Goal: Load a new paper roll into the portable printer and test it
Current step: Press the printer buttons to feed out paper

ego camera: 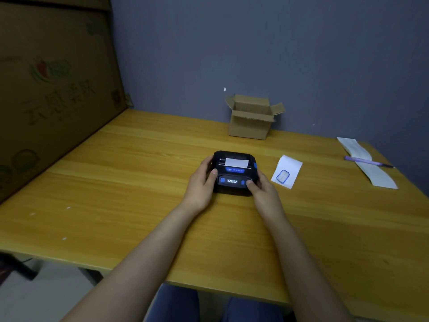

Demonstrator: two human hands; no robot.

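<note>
A small black portable printer (234,169) with blue buttons and a lit display sits on the yellow wooden table (139,182). A short strip of white paper (236,162) sticks out of its top slot. My left hand (200,184) grips the printer's left side, thumb resting on its front edge. My right hand (261,190) holds the right side, and its thumb lies on the blue button at the right of the display.
A white paper slip with a blue-rimmed piece (286,171) lies just right of the printer. An open cardboard box (251,118) stands by the wall. A long paper strip (366,162) and a purple pen (368,161) lie far right. A big cardboard sheet (51,89) leans left.
</note>
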